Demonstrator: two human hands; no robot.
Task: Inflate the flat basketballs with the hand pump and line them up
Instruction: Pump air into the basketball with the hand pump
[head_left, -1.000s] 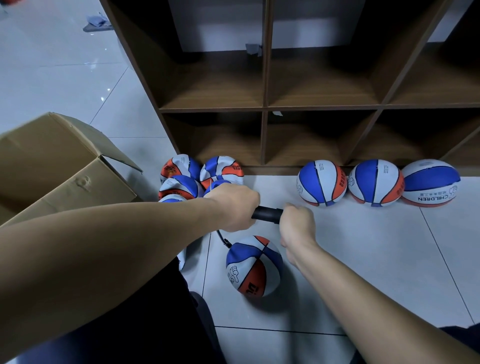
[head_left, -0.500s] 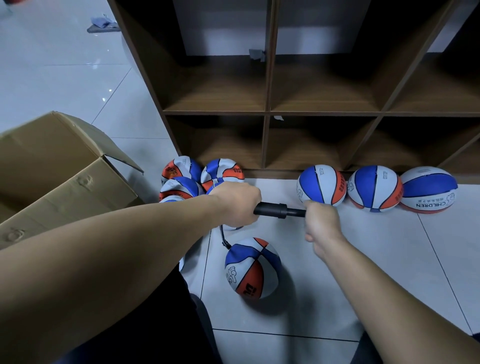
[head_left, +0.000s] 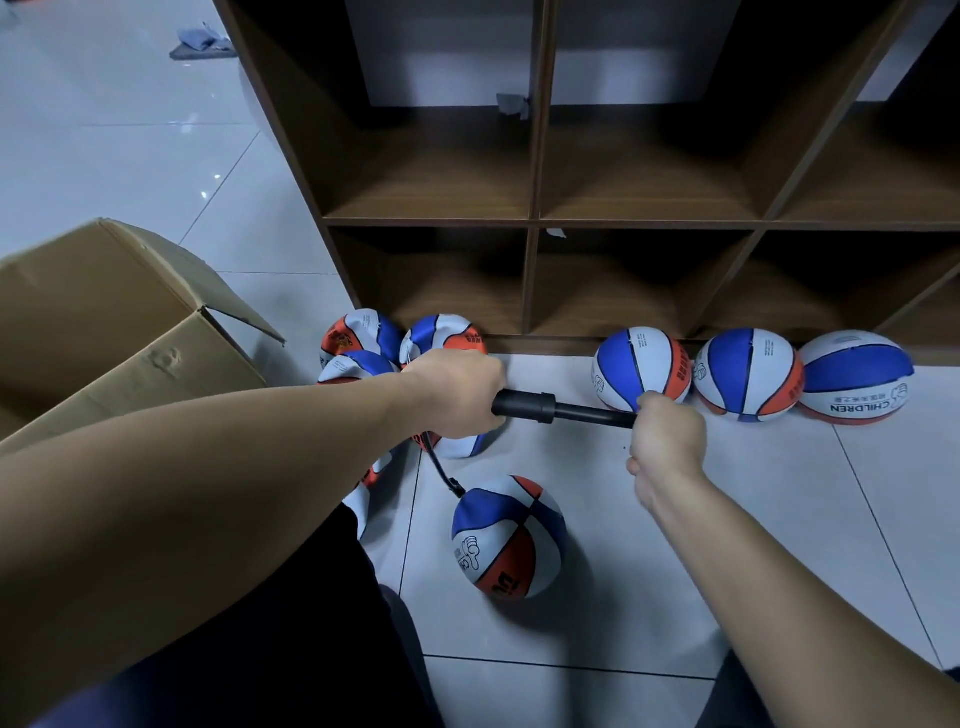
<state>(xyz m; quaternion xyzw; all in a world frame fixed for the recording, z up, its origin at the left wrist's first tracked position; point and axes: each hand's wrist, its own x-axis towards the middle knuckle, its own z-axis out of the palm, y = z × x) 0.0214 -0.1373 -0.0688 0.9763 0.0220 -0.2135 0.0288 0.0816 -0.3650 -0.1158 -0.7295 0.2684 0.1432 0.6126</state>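
My left hand (head_left: 457, 397) grips the barrel of a black hand pump (head_left: 524, 406), held level above the floor. My right hand (head_left: 665, 444) grips the pump's handle, with the rod pulled far out to the right. A thin black hose (head_left: 439, 470) runs from the barrel down to a blue, white and orange basketball (head_left: 506, 538) on the tiles below. Three round basketballs (head_left: 745, 374) stand in a row against the shelf base at the right. Several flat, crumpled basketballs (head_left: 363, 338) lie in a heap at the left, partly behind my left arm.
A brown wooden cubby shelf (head_left: 535, 223) with bare compartments fills the back. An open cardboard box (head_left: 104, 322) stands at the left. The floor is pale glossy tile (head_left: 779, 519). A grey cloth (head_left: 200, 41) lies far back at the left. My dark-clothed legs sit at the bottom.
My right hand has drawn the pump handle out to the right, exposing more of the rod. My left hand stays on the barrel.
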